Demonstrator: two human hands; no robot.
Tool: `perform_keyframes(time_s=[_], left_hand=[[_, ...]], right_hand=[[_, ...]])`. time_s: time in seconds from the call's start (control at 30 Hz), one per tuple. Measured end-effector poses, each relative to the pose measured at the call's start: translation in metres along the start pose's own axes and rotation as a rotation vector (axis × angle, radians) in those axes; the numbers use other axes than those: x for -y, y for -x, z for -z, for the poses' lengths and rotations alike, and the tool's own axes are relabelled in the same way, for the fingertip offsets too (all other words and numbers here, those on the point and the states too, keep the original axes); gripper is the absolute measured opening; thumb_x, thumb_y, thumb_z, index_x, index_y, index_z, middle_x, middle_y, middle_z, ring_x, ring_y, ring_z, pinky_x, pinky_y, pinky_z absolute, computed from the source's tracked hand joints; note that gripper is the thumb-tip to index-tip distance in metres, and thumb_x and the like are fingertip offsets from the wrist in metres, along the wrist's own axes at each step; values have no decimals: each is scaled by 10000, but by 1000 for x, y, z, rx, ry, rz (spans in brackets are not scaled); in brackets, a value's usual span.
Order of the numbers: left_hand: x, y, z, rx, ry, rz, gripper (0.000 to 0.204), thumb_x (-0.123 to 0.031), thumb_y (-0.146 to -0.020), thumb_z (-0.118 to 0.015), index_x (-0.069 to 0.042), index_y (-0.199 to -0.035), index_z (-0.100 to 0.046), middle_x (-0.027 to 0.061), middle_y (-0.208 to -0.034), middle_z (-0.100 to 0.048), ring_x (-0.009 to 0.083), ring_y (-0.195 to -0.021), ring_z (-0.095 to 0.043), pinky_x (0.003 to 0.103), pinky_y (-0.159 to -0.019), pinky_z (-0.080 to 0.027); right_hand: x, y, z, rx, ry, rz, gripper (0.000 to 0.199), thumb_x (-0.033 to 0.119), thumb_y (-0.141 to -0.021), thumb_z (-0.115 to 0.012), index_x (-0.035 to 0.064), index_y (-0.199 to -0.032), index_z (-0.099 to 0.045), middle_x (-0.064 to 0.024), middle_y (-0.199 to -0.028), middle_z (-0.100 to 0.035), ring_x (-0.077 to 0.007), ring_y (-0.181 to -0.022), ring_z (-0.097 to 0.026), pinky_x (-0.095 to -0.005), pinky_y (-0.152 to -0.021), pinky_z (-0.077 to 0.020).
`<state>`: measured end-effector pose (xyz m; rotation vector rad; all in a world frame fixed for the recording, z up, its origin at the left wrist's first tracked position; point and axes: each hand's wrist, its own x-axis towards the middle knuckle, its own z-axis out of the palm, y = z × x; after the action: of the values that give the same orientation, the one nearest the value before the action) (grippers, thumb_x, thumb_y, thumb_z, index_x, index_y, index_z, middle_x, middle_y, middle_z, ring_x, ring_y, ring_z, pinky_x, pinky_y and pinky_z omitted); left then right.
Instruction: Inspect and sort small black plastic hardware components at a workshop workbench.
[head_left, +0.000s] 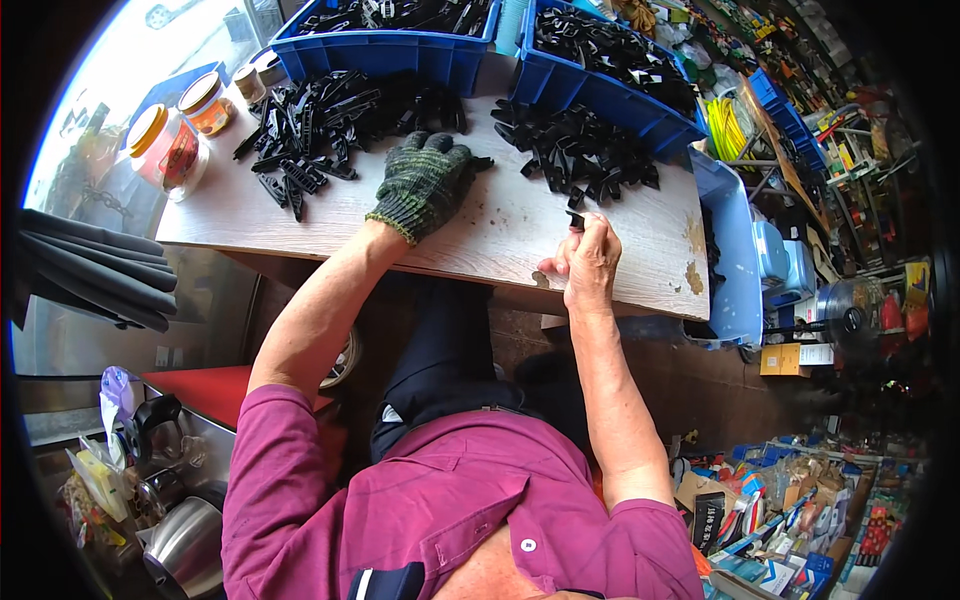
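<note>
My left hand (pixel 425 188), in a green and black knitted glove, rests on the table beside a pile of long black plastic parts (pixel 310 125). Its fingers curl down, and the end of a black plastic part (pixel 483 163) pokes out at its thumb side; the rest is hidden beneath the glove. Bare and closed, my right hand (pixel 592 262) pinches a small black plastic piece (pixel 575 220) above the table's near part. Just beyond it lies a second heap of short black plastic pieces (pixel 590 160).
Two blue crates, one at the far left (pixel 380 55) and one at the far right (pixel 605 105), hold more black parts. Lidded jars (pixel 165 150) stand along the table's left edge. A light blue bin (pixel 735 280) adjoins the worn wooden table (pixel 510 245) on the right.
</note>
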<state>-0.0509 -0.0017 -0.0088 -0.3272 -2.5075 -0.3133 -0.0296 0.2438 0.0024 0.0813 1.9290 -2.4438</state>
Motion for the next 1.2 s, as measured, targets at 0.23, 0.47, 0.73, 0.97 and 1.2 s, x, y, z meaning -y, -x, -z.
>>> perform_keyframes(time_s=[0.23, 0.47, 0.73, 0.97, 1.2], left_hand=[[-24, 17, -6, 25, 343, 83, 95, -180, -893, -630, -87, -878, -621, 162, -838, -649, 368, -799, -643, 499, -656, -498], [-100, 29, 8, 71, 919, 180, 232, -141, -969, -611, -6, -1152, -653, 188, -1059, -691, 346, -989, -677, 395, -849, -523], [-105, 26, -13, 105, 869, 267, 250, -169, -991, -582, -27, -1188, -641, 169, -1055, -694, 300, -956, -685, 386, -836, -523], [-151, 17, -25, -53, 1042, 461, 303, -152, -996, -564, -47, -1279, -577, 126, -954, -671, 197, -807, -640, 342, -743, -517], [-108, 9, -42, -132, 779, 258, 293, -174, -954, -602, -38, -1213, -613, 164, -1024, -672, 324, -922, -670, 414, -822, -526]], right_hand=[[-2, -2, -2, -41, -29, -33, 287, 311, -966, -478, 64, -830, -526, -6, -572, -378, -107, -365, -353, -308, -354, -456], [6, 3, -7, -131, -20, -48, 278, 310, -970, -473, 76, -841, -551, 7, -587, -389, -110, -384, -393, -299, -361, -429], [-25, -11, 15, -86, 160, 155, 263, 160, -1008, -469, 32, -784, -519, 6, -706, -474, -105, -599, -404, -281, -526, -348], [-5, 0, 11, -99, 292, 314, 291, 180, -990, -502, 73, -720, -474, 28, -636, -440, -64, -563, -415, -262, -514, -390], [-11, -5, 21, -117, 119, 174, 289, 271, -971, -506, 110, -732, -498, 36, -600, -329, -107, -505, -337, -326, -490, -372]])
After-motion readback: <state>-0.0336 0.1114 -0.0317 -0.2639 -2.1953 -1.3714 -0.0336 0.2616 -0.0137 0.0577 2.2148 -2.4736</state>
